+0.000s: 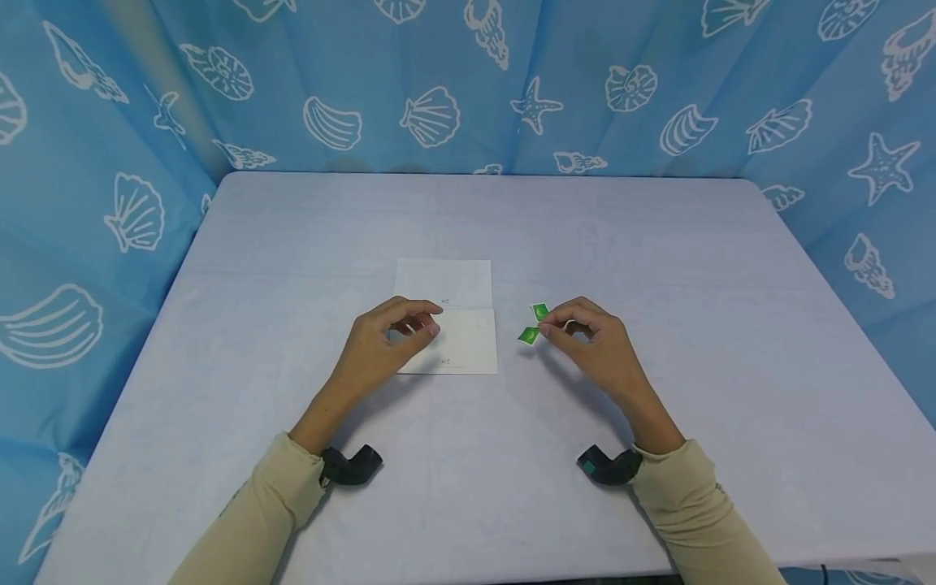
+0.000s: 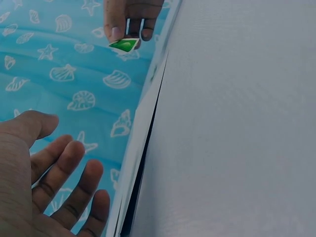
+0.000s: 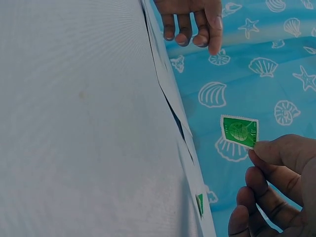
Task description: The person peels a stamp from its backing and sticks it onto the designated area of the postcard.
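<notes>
My right hand (image 1: 595, 337) pinches a green postage stamp (image 3: 239, 131) by one corner between thumb and forefinger, holding it above the table. The stamp has a white perforated edge and a globe-like print. A second green stamp (image 1: 539, 311) lies on the table by the right fingertips. My left hand (image 1: 383, 337) hovers over the left side of a white paper sheet (image 1: 468, 341), which has a crease or page edge across its middle and small dark marks. In the left wrist view the left hand's (image 2: 59, 182) fingers are loosely bent, apart from the thumb, and hold nothing.
A white cloth covers the table (image 1: 695, 284). Blue curtains (image 1: 468, 73) with white shell and starfish prints hang behind it and along both sides. A black wrist-worn device (image 1: 353, 465) sits at the left cuff, and another (image 1: 608, 465) at the right.
</notes>
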Demonstrator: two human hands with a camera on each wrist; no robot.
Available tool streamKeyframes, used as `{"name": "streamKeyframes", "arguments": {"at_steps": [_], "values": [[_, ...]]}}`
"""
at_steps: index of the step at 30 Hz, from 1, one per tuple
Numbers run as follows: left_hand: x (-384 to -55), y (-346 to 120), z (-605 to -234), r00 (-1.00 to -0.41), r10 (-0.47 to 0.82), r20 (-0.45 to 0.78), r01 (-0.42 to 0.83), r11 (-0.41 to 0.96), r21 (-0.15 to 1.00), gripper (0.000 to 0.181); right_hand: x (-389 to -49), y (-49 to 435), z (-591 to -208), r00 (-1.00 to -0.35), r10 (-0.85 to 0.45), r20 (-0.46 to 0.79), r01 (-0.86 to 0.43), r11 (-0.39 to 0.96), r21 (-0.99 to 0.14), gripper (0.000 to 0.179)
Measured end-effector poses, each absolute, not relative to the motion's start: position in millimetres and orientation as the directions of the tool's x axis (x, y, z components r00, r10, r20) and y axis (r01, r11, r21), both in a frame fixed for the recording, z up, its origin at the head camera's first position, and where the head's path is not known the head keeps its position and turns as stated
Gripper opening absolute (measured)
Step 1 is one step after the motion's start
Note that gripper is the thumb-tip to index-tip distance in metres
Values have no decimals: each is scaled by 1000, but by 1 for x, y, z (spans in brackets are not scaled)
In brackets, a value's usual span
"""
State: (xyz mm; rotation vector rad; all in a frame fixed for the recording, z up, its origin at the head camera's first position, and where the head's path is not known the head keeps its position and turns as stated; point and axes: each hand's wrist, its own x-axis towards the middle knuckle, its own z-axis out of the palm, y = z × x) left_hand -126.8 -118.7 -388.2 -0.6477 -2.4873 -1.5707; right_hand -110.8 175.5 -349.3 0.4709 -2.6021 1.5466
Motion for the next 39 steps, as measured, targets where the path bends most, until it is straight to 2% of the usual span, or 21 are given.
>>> {"name": "streamKeyframes", "arguments": {"at_steps": [8, 17, 39], "values": [[-115, -115, -370, -895, 290, 340, 427, 329, 842, 25, -111, 174, -352, -946, -229, 229, -308, 418, -855, 9], [-127, -118, -390, -896, 291, 336, 429, 363, 827, 26, -109, 169, -351, -947, -235, 221, -304, 423, -853, 8], [-125, -117, -390, -900, 296, 320, 416, 367, 832, 27, -107, 165, -351, -924, -262, 278, -366, 397, -842, 8]]}}
